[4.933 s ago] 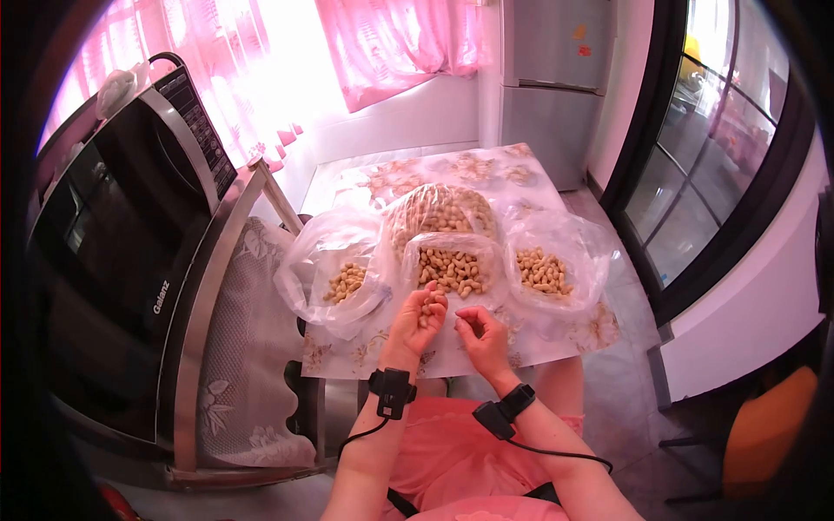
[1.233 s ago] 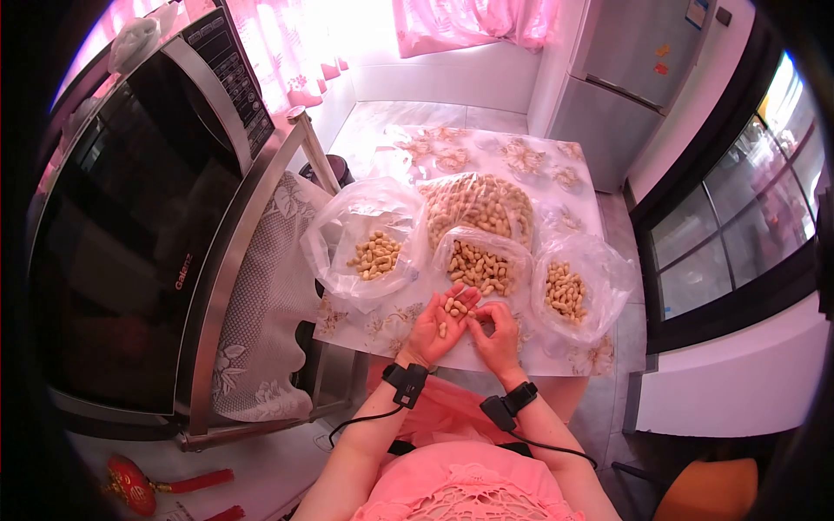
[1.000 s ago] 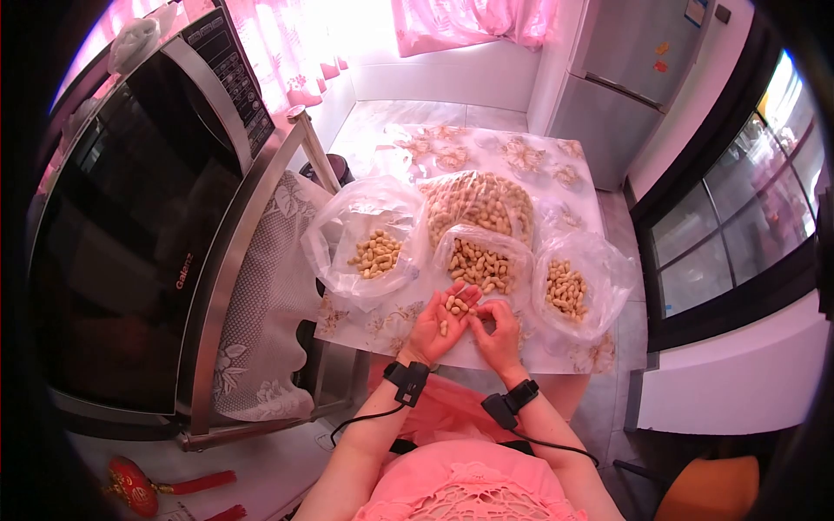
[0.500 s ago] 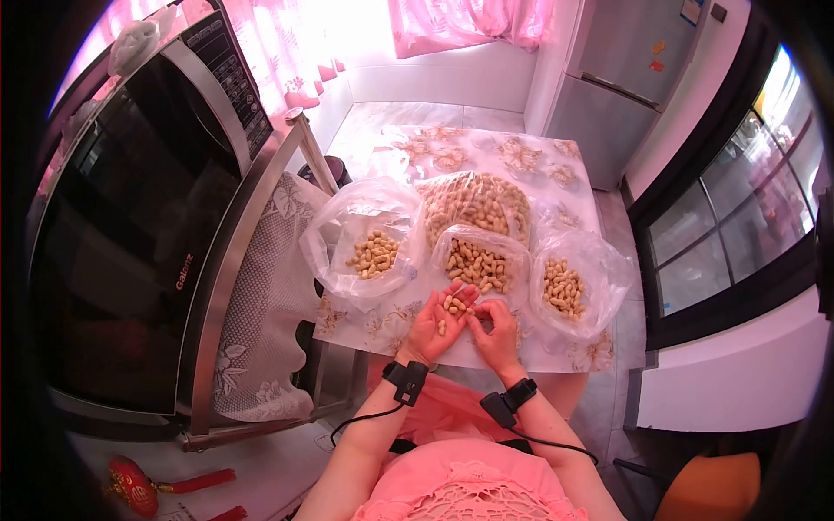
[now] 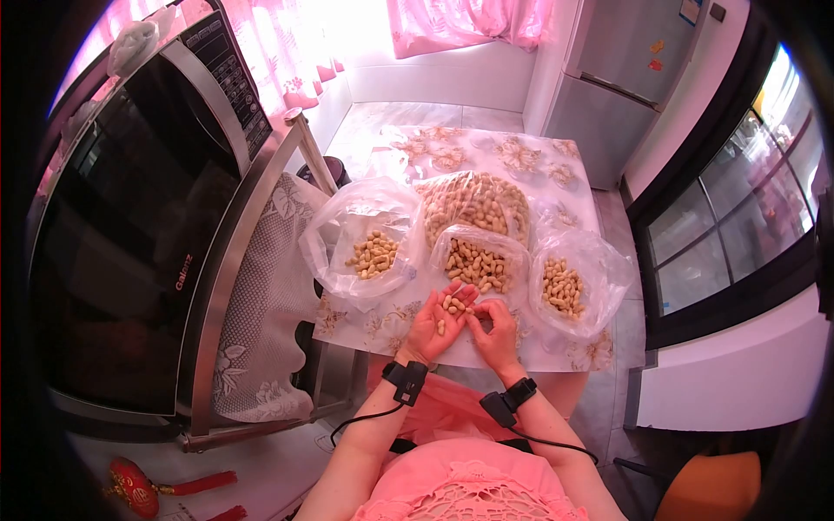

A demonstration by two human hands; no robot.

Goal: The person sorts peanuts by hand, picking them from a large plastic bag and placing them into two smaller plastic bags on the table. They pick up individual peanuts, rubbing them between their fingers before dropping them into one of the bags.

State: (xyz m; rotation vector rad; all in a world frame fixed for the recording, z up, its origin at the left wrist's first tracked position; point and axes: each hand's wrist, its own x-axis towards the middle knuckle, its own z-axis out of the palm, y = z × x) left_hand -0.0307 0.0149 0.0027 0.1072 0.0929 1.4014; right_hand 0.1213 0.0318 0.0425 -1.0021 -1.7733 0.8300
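My left hand (image 5: 426,333) is turned palm up, fingers slightly curled, cradling a few unshelled peanuts (image 5: 453,304). Beside it, my right hand (image 5: 495,334) pinches a peanut (image 5: 470,312) between thumb and fingertips at the edge of the left palm. Just beyond both hands is a small clear bag (image 5: 519,252) with peanuts inside. An open plastic bag (image 5: 326,230) to the left and another open bag (image 5: 612,269) to the right each hold a small heap of peanuts. Behind them lies a large, full clear bag of peanuts (image 5: 478,201).
A flowered cloth covers the table (image 5: 521,154). On the left, a microwave (image 5: 130,234) sits on a metal rack draped with lace cloth (image 5: 261,330). A fridge (image 5: 608,104) stands at the back right, and an orange stool (image 5: 712,488) is at lower right.
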